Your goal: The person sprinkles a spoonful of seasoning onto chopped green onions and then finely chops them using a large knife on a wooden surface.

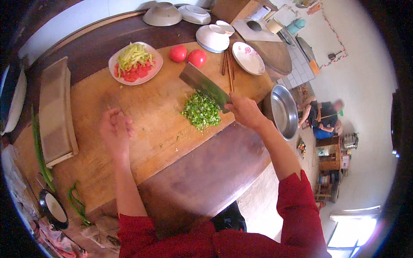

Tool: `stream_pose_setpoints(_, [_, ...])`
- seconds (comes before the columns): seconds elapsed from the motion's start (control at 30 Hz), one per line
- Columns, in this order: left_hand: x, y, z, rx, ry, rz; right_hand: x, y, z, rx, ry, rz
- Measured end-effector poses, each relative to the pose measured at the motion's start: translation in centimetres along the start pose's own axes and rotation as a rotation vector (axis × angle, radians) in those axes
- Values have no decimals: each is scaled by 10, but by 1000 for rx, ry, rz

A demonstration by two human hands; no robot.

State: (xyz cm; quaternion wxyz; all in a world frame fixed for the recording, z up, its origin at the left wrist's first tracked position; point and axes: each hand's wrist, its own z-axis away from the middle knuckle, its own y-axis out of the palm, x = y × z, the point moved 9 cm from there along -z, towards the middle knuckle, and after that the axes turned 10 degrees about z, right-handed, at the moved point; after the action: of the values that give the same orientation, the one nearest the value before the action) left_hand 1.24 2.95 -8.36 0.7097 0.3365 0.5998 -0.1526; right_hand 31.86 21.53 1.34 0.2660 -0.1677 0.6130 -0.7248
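Note:
My right hand grips the handle of a Chinese cleaver. Its broad blade slants up and left, against the far edge of a heap of chopped green onions. Under the heap lies a large wooden cutting board. To the left, my left hand is over the board with its fingers curled; blur hides whether they close on anything. Beyond it stands a white plate with pale green strips and diced red tomato. Two whole tomatoes rest near the cleaver's tip.
Chopsticks, a flowered dish and upturned bowls are at the far right. A metal basin stands beside the board. A long box and green onion stalks lie left. Another person sits in the background.

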Motion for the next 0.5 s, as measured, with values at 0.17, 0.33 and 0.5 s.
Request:
stream_pose_setpoints(0.17, [-2, -11, -2, -60, 33, -5, 41, -19, -1, 129, -65, 65])
stream_pose_setpoints(0.33, [-7, 5, -1, -41, 14, -58, 40, 5, 21, 18, 78, -14])
stream_pose_setpoints(0.5, [-1, -10, -1, -77, -36, -27, 57, -36, 3, 100, -27, 61])
